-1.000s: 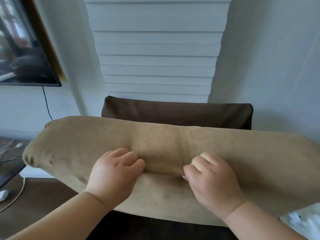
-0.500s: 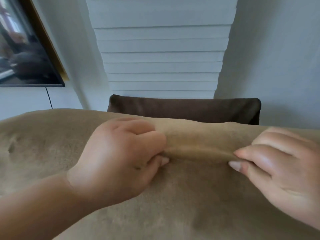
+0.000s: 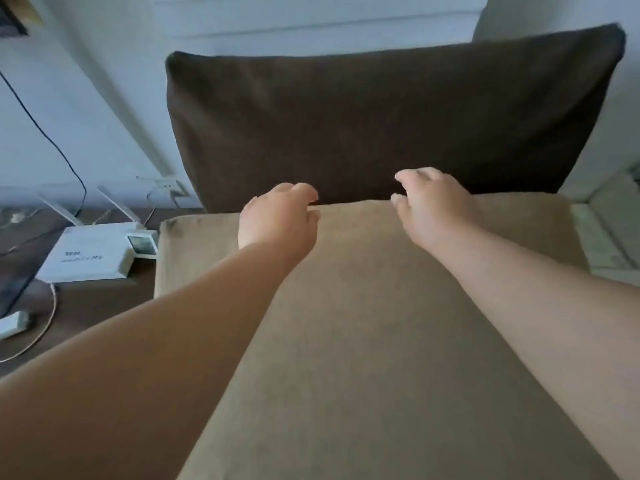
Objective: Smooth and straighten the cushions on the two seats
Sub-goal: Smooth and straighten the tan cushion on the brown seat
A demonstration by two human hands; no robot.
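A tan seat cushion (image 3: 363, 323) lies flat on the seat, its far edge against the upright dark brown back cushion (image 3: 381, 116). Both my arms reach across the tan cushion. My left hand (image 3: 277, 220) rests on its far edge left of centre, fingers loosely curled and apart from the thumb, holding nothing. My right hand (image 3: 433, 206) sits at the same edge right of centre, fingers spread and slightly lifted, touching the seam where the two cushions meet.
To the left, a dark low table (image 3: 86, 306) carries a white router (image 3: 90, 254) with antennas, a small white box (image 3: 142, 244), cables and a white adapter (image 3: 14, 323). A pale surface (image 3: 606, 230) borders the seat on the right. A wall stands behind.
The tan cushion, held up and pinched in both hands before, now lies flat on the seat. Both hands have let go of the fabric fold and moved to its far edge.
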